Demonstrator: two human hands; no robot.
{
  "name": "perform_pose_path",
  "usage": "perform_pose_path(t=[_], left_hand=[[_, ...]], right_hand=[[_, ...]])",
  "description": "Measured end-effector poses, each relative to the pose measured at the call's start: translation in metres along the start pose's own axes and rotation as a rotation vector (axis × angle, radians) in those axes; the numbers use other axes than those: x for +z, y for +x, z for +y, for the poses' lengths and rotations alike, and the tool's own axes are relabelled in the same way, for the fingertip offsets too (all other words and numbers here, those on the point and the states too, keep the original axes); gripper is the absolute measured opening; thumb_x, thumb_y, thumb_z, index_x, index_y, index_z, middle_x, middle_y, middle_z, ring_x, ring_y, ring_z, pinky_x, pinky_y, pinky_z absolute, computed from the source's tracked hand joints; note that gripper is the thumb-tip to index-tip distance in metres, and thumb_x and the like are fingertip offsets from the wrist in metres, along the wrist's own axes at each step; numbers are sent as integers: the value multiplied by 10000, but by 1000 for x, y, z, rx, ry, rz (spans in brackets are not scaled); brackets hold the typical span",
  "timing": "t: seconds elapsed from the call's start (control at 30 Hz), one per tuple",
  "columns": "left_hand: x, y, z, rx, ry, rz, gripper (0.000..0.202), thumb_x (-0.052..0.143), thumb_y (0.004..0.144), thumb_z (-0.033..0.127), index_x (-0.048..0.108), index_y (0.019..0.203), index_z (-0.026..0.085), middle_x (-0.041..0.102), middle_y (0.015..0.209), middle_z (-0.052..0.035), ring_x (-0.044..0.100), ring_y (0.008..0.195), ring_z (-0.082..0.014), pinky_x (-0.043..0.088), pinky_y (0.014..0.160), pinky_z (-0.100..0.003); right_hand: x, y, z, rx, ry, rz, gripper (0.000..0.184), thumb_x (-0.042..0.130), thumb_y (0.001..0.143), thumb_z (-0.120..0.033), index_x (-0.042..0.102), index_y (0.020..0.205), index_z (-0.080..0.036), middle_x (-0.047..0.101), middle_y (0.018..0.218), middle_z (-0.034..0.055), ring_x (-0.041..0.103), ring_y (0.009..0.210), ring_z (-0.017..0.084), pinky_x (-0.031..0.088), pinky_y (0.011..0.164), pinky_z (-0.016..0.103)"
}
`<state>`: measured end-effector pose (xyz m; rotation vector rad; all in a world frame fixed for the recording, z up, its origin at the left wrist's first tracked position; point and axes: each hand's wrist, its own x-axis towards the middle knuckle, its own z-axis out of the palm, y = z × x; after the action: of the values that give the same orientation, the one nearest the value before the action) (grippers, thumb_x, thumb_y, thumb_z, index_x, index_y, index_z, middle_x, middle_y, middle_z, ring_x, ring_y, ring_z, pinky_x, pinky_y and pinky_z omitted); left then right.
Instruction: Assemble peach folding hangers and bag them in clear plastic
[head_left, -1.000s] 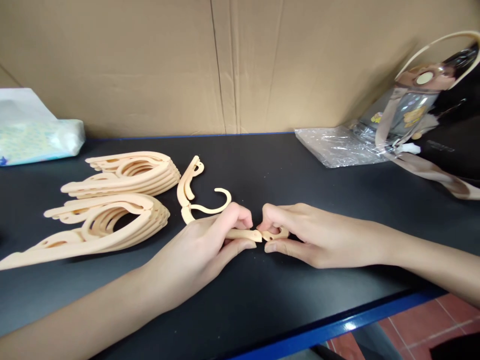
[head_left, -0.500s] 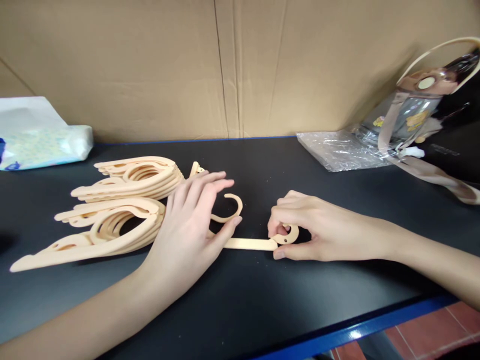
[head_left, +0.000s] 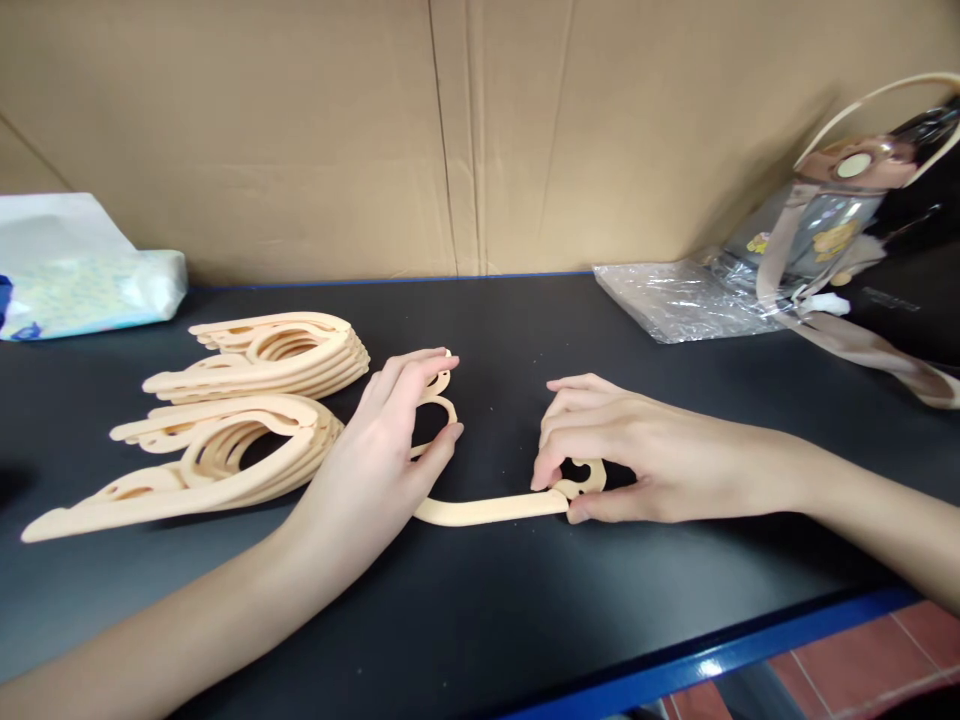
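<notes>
Though seemingly light and stiff, hanger arm (head_left: 487,508) is pinched at ring end by right hand (head_left: 637,462); hook piece (head_left: 447,404) is gripped by left hand (head_left: 375,452).

i count two hanger stacks, back stack (head_left: 276,360) and front stack (head_left: 225,458), one loose arm (head_left: 487,508), one hook (head_left: 441,402), one tissue pack (head_left: 82,282), one plastic bag (head_left: 675,297), one bottle (head_left: 817,225).

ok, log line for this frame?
left hand: grip on hook piece | right hand: pinching ring end of hanger arm, flat on black table | hanger stacks: beside left hand
</notes>
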<state>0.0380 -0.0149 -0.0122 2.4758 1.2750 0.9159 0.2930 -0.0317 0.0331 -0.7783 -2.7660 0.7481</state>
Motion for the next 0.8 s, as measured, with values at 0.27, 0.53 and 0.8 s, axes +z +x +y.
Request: perform_pose_path(t=[0.27,0.53,0.8], left_hand=[[3,-2,-5,-99,-63,-62,374,524,939,324,507,1303,239,570,1358,-68,481,1342,-241,416,1122,-479],[2,-2,-3,-106,-46,-51,357,522,942,337,511,1290,254,564,1365,-57,491,1342,-219,427,1123,-451],[4,-3,-4,-158,-59,-76,327,462,962,349,545,1265,259,562,1387,-65,450,1382,-228,381,1154,-473]], right_hand=[[-7,-6,6,41,-14,-2,229,629,911,-129,645,1126,-207,689,1056,-1,582,1126,162,209,1185,416],[-6,-7,4,194,-415,169,214,541,992,-357,667,925,-197,665,790,3,587,689,169,412,720,318],[9,-2,-2,52,-443,188,497,637,860,-619,663,986,-139,668,1034,85,600,849,217,451,775,357]])
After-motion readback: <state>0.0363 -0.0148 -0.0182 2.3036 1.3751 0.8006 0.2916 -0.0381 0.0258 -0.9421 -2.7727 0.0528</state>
